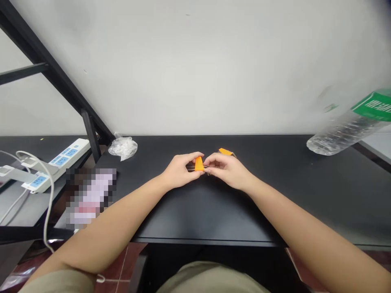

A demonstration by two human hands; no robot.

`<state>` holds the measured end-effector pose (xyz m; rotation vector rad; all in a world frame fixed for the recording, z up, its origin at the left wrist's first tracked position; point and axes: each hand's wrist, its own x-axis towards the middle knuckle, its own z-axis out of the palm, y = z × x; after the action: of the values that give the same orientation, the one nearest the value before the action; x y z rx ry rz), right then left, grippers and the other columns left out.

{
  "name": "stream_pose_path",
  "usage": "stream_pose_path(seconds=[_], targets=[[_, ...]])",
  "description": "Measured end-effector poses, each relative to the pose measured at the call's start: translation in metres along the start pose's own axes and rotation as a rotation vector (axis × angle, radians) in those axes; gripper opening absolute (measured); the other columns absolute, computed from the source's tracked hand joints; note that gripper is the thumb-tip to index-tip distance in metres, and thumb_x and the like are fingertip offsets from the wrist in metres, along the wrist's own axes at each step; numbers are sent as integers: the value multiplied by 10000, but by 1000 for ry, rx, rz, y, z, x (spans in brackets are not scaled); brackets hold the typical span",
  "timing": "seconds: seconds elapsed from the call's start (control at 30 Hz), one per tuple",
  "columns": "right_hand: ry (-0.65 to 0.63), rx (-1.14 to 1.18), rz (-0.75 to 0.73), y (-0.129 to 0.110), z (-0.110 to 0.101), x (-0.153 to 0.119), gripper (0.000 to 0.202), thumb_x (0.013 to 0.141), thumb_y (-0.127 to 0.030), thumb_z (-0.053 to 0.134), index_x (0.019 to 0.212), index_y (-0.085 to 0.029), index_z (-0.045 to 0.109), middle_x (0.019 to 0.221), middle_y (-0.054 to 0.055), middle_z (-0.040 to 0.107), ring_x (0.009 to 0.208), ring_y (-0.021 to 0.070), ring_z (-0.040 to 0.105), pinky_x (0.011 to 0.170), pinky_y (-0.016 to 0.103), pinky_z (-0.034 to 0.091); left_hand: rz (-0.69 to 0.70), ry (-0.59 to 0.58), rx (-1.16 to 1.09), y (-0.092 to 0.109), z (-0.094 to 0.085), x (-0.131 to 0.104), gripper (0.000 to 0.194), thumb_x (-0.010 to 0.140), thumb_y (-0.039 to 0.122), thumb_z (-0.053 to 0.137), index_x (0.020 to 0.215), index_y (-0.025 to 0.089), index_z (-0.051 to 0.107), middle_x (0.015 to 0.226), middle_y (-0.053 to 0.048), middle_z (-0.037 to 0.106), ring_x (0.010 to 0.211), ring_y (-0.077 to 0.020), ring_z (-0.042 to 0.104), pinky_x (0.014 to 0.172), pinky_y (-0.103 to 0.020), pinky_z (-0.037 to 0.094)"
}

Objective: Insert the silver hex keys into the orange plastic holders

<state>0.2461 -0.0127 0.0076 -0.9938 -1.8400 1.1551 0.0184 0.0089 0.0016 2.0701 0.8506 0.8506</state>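
Note:
My left hand (pixel 180 171) is closed round a small orange piece (pixel 199 164), gripped between the thumb and fingers. Thin dark and metallic sticks show on both sides of that piece. Just right of it, my right hand (pixel 227 169) has thumb and fingertips pinched together at the ends of the thin sticks; the fingers partly cover what they hold. Behind the right hand lies a second orange item (pixel 225 151) with dark stripes along its edge, partly hidden by the hand. Both hands are low over the black desk (pixel 207 215), close together.
A crumpled clear plastic bag (pixel 123 147) lies at the desk's back left. On the right a clear bottle (pixel 345 129) with a green label leans at a slant. A white power strip (pixel 61 162) with a cable is at far left, near a blurred pale object (pixel 94 195).

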Motion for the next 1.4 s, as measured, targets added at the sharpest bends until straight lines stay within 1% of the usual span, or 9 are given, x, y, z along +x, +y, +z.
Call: stream_pose_path(seconds=[0.13, 0.23, 0.4, 0.53, 0.67, 0.8, 1.0, 1.23, 1.4], targets=[[-26, 277, 154, 8, 3, 4, 267, 840, -417, 779, 945, -220, 633, 811, -1, 656, 645, 140, 604, 607, 304, 511, 57, 4, 27, 0, 0, 1, 503, 839, 288, 721, 1323, 193, 618, 1122, -61, 729, 939, -182, 729, 890, -310, 615], [-35, 271, 188, 9, 6, 5, 279, 867, -451, 748, 920, -215, 609, 744, -11, 644, 602, 139, 596, 575, 298, 499, 68, 7, 53, 0, 0, 1, 503, 855, 282, 707, 1340, 196, 607, 1130, -57, 738, 948, -180, 736, 898, -304, 611], [17, -289, 30, 6, -4, 3, 216, 981, -395, 581, 919, -217, 686, 846, 29, 675, 732, 170, 634, 698, 333, 504, 26, 66, 157, -3, -2, 2, 533, 865, 287, 701, 1377, 215, 572, 1108, -32, 746, 952, -172, 738, 918, -305, 595], [-46, -752, -114, 15, -14, -2, 145, 961, -249, 572, 926, -221, 710, 947, 50, 661, 843, 187, 626, 791, 341, 478, -45, 149, 194, -9, -4, 3, 548, 870, 269, 681, 1399, 231, 543, 1140, -32, 752, 1060, -196, 729, 1002, -343, 565], [-115, -945, -92, 18, -10, -5, 167, 963, -211, 538, 982, -214, 703, 1034, 66, 639, 794, 167, 618, 719, 307, 458, -82, 200, 180, -13, -4, 4, 575, 854, 264, 677, 1411, 233, 532, 1149, -32, 755, 1077, -199, 729, 1016, -347, 567], [-126, -1067, -14, 5, 1, -9, 107, 910, -178, 549, 874, -197, 649, 987, 65, 645, 684, 154, 579, 605, 295, 400, -69, 208, 209, -13, -3, 4, 593, 822, 207, 657, 1404, 234, 541, 1152, -26, 751, 1060, -194, 728, 1036, -354, 556], [-168, -831, 133, -6, -11, -9, 90, 826, -141, 594, 789, -220, 572, 757, -3, 639, 620, 143, 556, 559, 272, 377, -100, 186, 286, -11, -6, 5, 552, 809, 221, 662, 1354, 238, 576, 1034, 1, 754, 941, -178, 724, 958, -335, 572], [243, -488, -31, 1, -28, -3, 132, 939, -334, 598, 901, -251, 694, 864, 42, 688, 676, 195, 602, 651, 357, 490, -53, 140, 243, -7, -6, 3, 469, 838, 281, 673, 1298, 226, 604, 1028, -3, 744, 868, -162, 714, 875, -312, 581], [227, -473, -161, -8, -18, -4, 191, 984, -337, 563, 936, -258, 729, 950, 64, 712, 805, 229, 659, 744, 387, 528, -32, 109, 225, -8, -3, 1, 483, 837, 291, 684, 1310, 230, 601, 1000, 0, 741, 853, -159, 706, 863, -308, 575]])
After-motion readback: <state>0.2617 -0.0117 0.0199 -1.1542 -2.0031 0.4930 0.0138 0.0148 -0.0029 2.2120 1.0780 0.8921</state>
